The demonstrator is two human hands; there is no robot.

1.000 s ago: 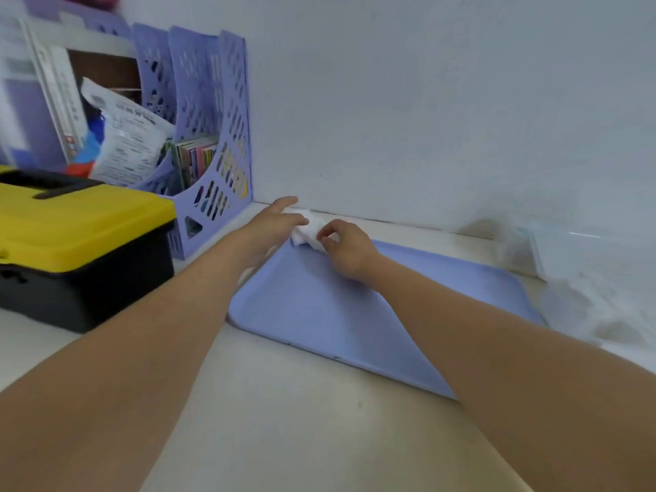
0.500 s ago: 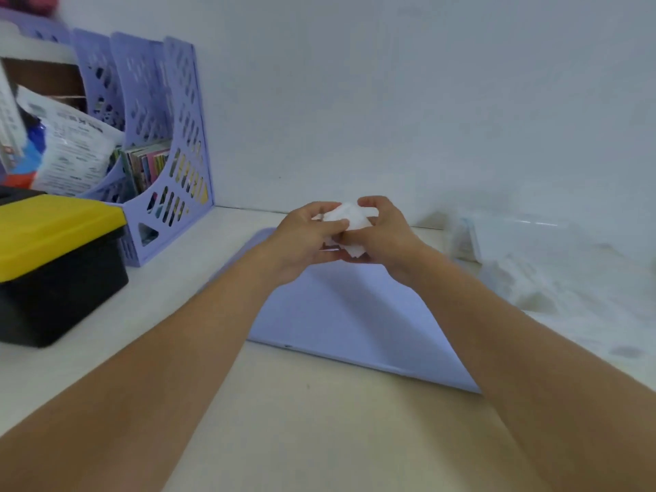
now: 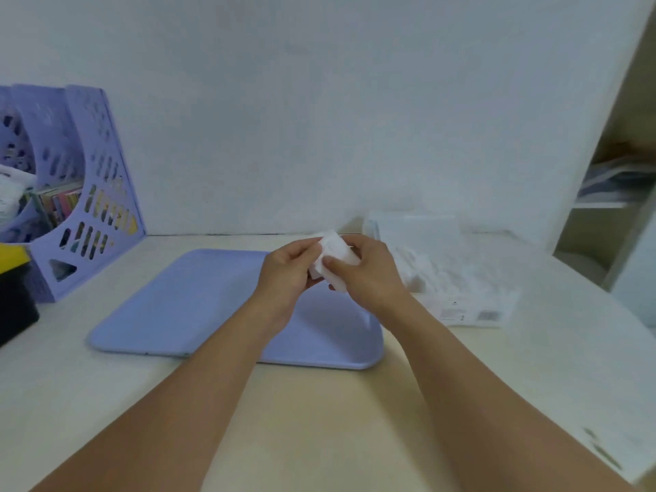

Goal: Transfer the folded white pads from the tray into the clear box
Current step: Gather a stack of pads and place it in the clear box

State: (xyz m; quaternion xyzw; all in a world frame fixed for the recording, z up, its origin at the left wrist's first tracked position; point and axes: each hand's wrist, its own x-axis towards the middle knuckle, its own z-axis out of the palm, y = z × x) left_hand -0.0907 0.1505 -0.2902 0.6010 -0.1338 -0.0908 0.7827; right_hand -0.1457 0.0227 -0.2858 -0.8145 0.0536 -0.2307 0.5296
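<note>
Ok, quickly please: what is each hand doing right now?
Left hand: holding the white pad, fingers curled round it.
Right hand: pinching the same pad, above the tray.

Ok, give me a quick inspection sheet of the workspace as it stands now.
Surface: pale desk against a white wall.
Job's things: white pad held above the lilac tray; no other pads seen on the tray. Clear box right of the tray, white pads inside.
Clutter: lilac file rack with booklets, yellow-lidded black toolbox at far left.
Hands: left hand and right hand both pinch the pad.
Cables: nothing seen.
Surroundings: open shelving at right.
</note>
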